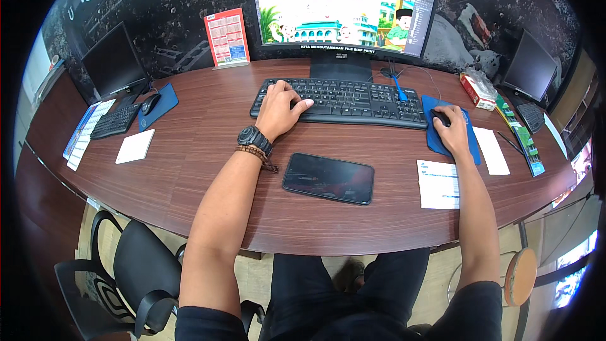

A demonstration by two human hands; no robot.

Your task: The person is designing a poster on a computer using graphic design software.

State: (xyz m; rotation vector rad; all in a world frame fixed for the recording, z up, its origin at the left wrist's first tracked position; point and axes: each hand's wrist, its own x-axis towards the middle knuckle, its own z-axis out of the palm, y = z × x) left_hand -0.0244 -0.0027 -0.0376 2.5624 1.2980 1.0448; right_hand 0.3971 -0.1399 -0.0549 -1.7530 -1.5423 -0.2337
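My left hand (pixel 281 110) lies over the left end of a black keyboard (pixel 353 102), thumb stretched out to the right and the other fingers resting on the keys. A dark watch and beaded bracelets are on that wrist. My right hand (pixel 451 127) is closed over a black computer mouse (pixel 440 118) on a blue mouse pad (pixel 472 145). Behind the keyboard stands a monitor (pixel 328 16) with a colourful cartoon layout on its screen. Between my forearms a black smartphone (pixel 328 179) lies flat, its screen dark.
Beside my right forearm lies a printed paper (pixel 437 184); farther right are a white sheet (pixel 492 151), a pen and a red-and-white box (pixel 478 93). A red desk calendar (pixel 227 38) stands at back left. Second monitors flank both sides. A black chair (pixel 148 259) is at lower left, a round stool (pixel 521 276) lower right.
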